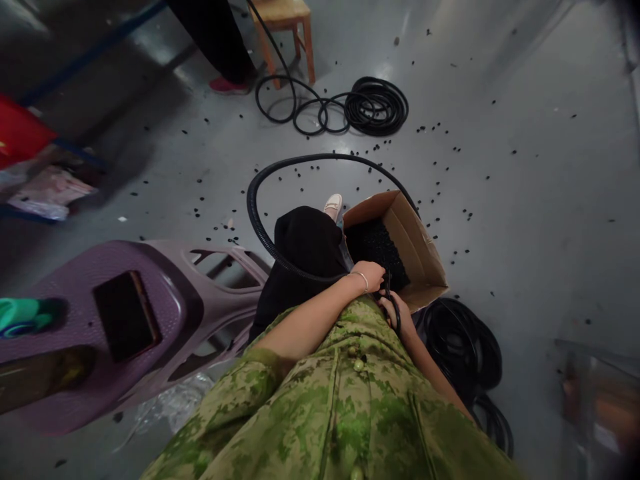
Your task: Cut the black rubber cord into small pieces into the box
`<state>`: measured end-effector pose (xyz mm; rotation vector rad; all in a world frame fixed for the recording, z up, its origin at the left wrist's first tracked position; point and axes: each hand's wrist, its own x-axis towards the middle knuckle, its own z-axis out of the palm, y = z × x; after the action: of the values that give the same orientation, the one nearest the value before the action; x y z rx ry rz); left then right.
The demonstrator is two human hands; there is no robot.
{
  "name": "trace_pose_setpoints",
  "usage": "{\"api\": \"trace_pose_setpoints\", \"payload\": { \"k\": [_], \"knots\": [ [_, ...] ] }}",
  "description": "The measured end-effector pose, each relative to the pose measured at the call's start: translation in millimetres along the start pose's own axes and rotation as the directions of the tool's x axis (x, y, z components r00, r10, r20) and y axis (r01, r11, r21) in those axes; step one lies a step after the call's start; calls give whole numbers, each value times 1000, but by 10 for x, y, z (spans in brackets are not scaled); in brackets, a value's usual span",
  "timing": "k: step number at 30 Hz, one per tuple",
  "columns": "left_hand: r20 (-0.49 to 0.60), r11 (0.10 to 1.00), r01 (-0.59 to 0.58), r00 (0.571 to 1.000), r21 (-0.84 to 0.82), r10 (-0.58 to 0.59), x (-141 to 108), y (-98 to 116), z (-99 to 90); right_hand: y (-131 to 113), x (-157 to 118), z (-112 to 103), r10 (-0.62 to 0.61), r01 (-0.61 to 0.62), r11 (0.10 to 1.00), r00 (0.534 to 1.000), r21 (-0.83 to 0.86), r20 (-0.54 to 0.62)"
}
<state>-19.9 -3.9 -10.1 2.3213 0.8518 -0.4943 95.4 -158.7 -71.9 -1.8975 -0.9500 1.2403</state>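
My left hand (pixel 369 275), with a thin bracelet at the wrist, is closed at the end of a black ribbed hose (pixel 255 207). That hose arches out over my knee and round behind the cardboard box. Just beside it, my right hand (pixel 397 311) grips what look like black-handled scissors (pixel 395 313), pointing up toward the left fingers. The exact contact between blades and hose is too small to make out. Both hands are at the near edge of the open cardboard box (pixel 425 260), which holds a heap of small black pieces (pixel 375 243).
A lilac plastic stool (pixel 187 313) on the left bears a phone (pixel 126 313) and a bottle. Coiled black hose lies ahead (pixel 377 107) and at right (pixel 460 340). Small black bits litter the floor. A person's leg (pixel 217 40) is near a wooden stool (pixel 285 13).
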Motion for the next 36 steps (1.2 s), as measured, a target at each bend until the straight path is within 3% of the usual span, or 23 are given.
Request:
{"api": "trace_pose_setpoints", "payload": {
  "k": [36],
  "knots": [
    [5,1000,-8,1000,26,8,-24,23,-21,-107,6,17,50,-50,993,999,104,4]
  ]
}}
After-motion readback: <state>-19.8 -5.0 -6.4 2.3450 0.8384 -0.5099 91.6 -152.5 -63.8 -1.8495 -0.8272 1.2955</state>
